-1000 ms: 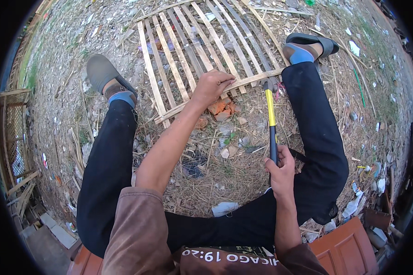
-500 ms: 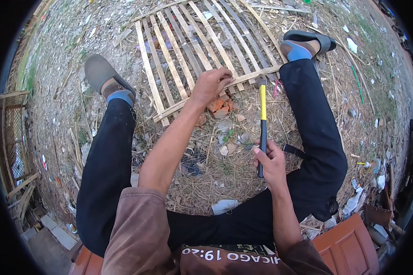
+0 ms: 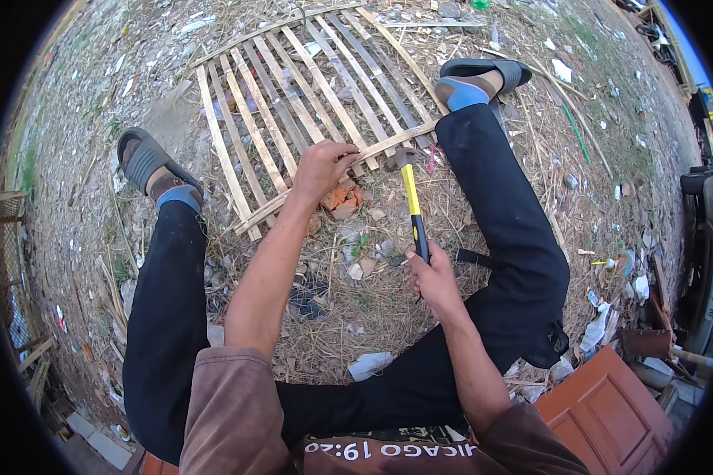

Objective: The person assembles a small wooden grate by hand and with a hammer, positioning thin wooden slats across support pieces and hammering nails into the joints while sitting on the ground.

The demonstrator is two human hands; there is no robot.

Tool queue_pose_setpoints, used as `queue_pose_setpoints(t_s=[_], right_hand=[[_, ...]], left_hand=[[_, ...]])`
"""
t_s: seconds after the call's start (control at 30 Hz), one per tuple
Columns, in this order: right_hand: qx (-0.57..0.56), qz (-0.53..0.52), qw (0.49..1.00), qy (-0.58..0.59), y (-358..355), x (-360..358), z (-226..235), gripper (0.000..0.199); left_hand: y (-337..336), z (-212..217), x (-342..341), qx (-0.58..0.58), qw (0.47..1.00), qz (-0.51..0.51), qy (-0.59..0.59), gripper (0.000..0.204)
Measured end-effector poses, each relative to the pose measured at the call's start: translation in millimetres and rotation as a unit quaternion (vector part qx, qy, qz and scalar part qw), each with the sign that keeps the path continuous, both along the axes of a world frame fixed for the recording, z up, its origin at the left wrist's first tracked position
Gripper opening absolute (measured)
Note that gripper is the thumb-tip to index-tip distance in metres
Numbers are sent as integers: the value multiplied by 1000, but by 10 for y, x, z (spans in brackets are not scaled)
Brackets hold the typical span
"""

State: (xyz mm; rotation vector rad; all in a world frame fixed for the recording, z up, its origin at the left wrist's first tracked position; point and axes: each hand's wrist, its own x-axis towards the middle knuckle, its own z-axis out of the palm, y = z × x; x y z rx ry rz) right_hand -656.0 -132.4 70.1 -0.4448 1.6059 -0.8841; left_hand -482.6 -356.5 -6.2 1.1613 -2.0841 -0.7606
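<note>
I sit on the ground with my legs spread around a flat lattice of bamboo slats (image 3: 293,87). My left hand (image 3: 322,169) presses on the lattice's near cross slat, fingers curled on it. My right hand (image 3: 429,271) grips the black end of a hammer (image 3: 410,198) with a yellow and black handle. Its metal head rests against the near cross slat, just right of my left hand. Broken orange brick pieces (image 3: 342,202) lie under the slat beside my left hand.
Dry straw, stones and scraps of litter cover the ground. My sandalled feet (image 3: 146,162) (image 3: 483,75) flank the lattice. An orange panelled board (image 3: 602,404) lies at lower right, wooden frames (image 3: 12,261) at the left edge, and dark machinery (image 3: 701,237) at the far right.
My right hand has swung the hammer forward and down, so its head moved from beside my right knee onto the lattice's near slat. My left hand has stayed on the slat.
</note>
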Motion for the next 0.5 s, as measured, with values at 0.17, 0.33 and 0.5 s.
queue_pose_setpoints(t_s=[0.17,0.33,0.5], right_hand=[[-27,17,996,87,14,-10,51,17],[-38,51,990,128,-85,-19,117,21],[-60,85,981,165,-187,-28,217,22]], left_hand=[[-15,78,15,110,993,14,44,21],[-67,32,67,180,982,29,49,23],[-52,20,38,155,987,31,43,22]])
